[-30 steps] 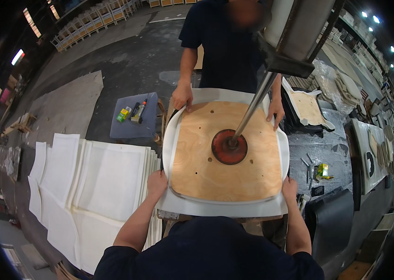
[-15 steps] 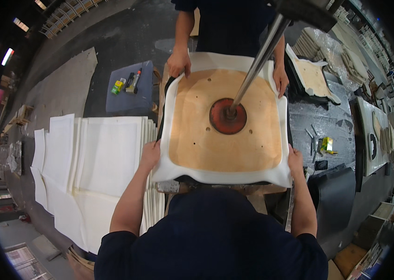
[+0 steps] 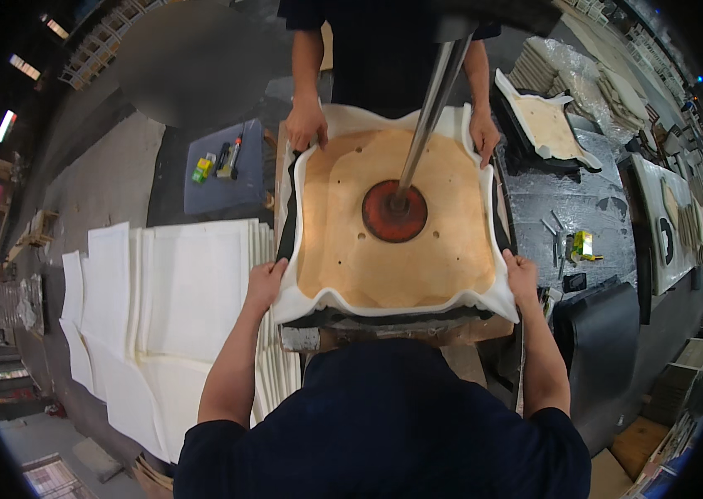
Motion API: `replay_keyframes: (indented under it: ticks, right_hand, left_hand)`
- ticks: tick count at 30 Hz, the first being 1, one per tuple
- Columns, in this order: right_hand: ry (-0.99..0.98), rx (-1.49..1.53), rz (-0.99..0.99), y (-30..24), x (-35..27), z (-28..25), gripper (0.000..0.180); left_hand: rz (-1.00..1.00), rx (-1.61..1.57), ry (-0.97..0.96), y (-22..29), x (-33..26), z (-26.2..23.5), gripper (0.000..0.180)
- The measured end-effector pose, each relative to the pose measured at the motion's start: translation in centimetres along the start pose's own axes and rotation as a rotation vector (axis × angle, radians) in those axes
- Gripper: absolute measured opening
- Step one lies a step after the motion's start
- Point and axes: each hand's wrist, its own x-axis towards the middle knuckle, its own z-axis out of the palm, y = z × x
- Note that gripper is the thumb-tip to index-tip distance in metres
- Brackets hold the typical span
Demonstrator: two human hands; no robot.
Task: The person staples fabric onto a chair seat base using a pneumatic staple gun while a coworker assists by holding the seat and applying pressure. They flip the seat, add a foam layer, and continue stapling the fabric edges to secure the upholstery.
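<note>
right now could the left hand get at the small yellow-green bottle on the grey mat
Probably not without letting go: the left hand grips the white foam cushion's near-left corner, and the small yellow-green bottle sits on the grey mat well beyond it. Nothing blocks the way.

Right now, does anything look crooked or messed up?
Nothing looks broken or spilled. The white foam curls up in wavy edges around the wooden board, pinned by a red disc. Left hand and right hand hold its near corners; another person's hands hold the far ones.

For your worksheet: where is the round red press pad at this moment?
In the head view, the round red press pad sits at the middle of the plywood panel, under the slanted metal rod, between the person's hands and the co-worker's hands.
</note>
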Motion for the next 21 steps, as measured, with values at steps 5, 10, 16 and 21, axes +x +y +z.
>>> replay_keyframes:
  ticks: [5, 10, 16, 21]
  right_hand:
    - [-0.062, -0.12, -0.106, -1.9, -0.5, -1.2, 0.058]
    - [0.066, -0.184, -0.434, -8.6, -0.6, 0.7, 0.026]
    - [-0.134, -0.215, -0.698, -12.6, 1.3, 8.1, 0.039]
    - [-0.113, -0.408, -0.833, -9.7, -0.4, 9.6, 0.059]
  left_hand:
    - [-0.123, -0.032, -0.079, 2.4, -0.1, -2.2, 0.053]
    - [0.091, -0.125, 0.135, 7.2, 1.3, -1.0, 0.034]
    - [0.611, 0.244, 0.015, 12.4, 3.7, 9.0, 0.05]
    - [0.69, 0.567, -0.024, 9.3, 2.1, 10.0, 0.071]
